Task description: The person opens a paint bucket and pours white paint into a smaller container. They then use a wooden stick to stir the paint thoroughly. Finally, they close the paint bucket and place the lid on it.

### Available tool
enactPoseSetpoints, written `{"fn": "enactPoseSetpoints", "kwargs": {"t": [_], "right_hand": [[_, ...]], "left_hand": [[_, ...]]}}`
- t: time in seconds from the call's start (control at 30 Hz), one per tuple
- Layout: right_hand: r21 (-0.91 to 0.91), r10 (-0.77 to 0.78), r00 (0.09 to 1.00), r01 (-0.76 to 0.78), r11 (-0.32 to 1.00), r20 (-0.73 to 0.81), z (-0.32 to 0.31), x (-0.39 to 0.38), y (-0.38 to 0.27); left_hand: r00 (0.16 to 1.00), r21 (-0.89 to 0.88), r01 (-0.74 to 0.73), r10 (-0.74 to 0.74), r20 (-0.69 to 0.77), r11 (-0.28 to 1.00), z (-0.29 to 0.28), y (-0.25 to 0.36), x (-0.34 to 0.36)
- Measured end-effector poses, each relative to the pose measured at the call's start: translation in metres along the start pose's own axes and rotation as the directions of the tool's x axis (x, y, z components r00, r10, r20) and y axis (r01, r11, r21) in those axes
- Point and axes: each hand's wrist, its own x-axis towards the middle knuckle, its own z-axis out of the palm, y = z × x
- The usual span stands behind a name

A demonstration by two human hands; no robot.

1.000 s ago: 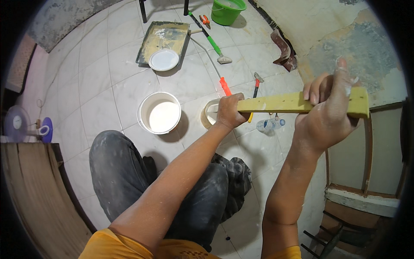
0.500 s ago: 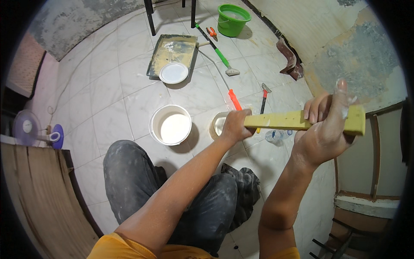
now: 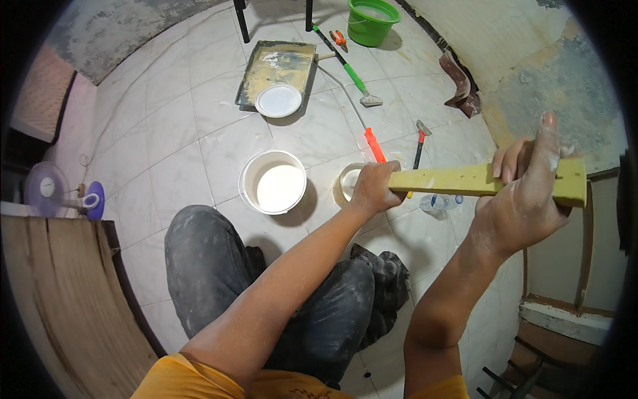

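A long, flat yellow bar point(image 3: 440, 178) lies level across my grip. My left hand point(image 3: 377, 187) is closed round its left end, over a round container point(image 3: 347, 179) with pale contents, partly hidden. My right hand point(image 3: 518, 199) grips the bar near its right end, thumb raised, white residue on the skin. A white bucket of creamy white liquid point(image 3: 277, 187) stands left of my left hand. Beyond the bar lie an orange-handled roller frame point(image 3: 375, 144), a red-and-black scraper point(image 3: 419, 145) and a clear plastic bottle point(image 3: 435, 203).
A smeared paint tray point(image 3: 272, 63) with a white lid point(image 3: 278, 100), long green-handled scraper point(image 3: 359, 81), pliers point(image 3: 337, 40) and green bucket point(image 3: 371, 23) are beyond. A purple-white fan point(image 3: 46, 189) and wooden board point(image 3: 66, 286) stand left; black chair legs are at top and lower right.
The view has shifted a little, moving the floor objects rightward in the picture. Both hands keep hold of the bar, now lower and slightly further right in view than a second ago.
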Motion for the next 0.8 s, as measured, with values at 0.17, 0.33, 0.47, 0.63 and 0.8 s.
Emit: {"fn": "enactPoseSetpoints", "kwargs": {"t": [0.17,0.33,0.47,0.63,0.8], "right_hand": [[-0.126,-0.058,0.998,0.056,0.99,-0.012,0.006,-0.014,-0.006],[-0.121,-0.031,0.999,0.033,0.992,0.019,0.008,-0.006,-0.016],[-0.075,-0.036,0.999,0.034,0.997,-0.025,0.0,-0.012,-0.012],[-0.219,-0.125,0.99,0.108,0.97,-0.067,0.008,-0.02,-0.012],[-0.148,-0.025,1.0,0.024,0.989,-0.008,0.005,0.002,-0.006]], "left_hand": [[0.998,-0.105,0.008,-0.014,-0.054,0.994,0.022,0.006,0.003],[0.995,-0.087,0.084,-0.078,0.067,0.993,-0.001,0.032,-0.028],[0.999,-0.021,-0.026,0.025,-0.023,0.999,-0.002,0.002,-0.009],[0.988,-0.089,0.036,-0.049,-0.145,0.995,0.027,0.019,-0.003],[0.982,-0.083,0.172,-0.178,-0.065,0.982,0.024,0.034,-0.03]]}}
